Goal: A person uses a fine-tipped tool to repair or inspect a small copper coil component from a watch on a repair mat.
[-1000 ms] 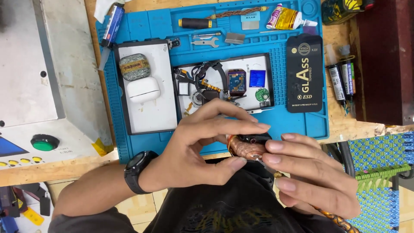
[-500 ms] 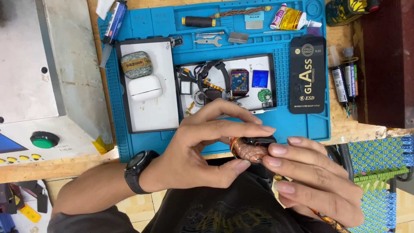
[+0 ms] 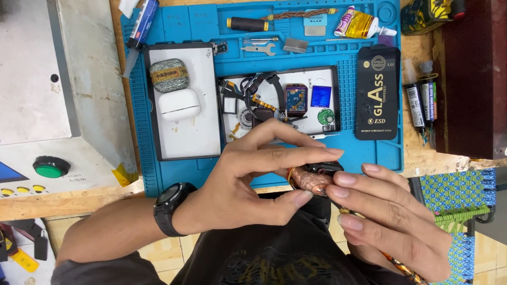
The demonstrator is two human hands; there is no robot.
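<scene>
Hands [image 3: 253, 179] — pinched on braided watch [image 3: 311, 178]

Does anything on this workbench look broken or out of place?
A small device lies taken apart in the white tray on the blue mat: a bare circuit board and loose parts. That looks like open repair work, not a spill. Both hands hold a braided watch strap.

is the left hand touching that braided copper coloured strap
Touching. The head view shows the left hand pinching the braided strap: its thumb tip presses the strap from below, with no gap, while the right hand meets it opposite.
</scene>
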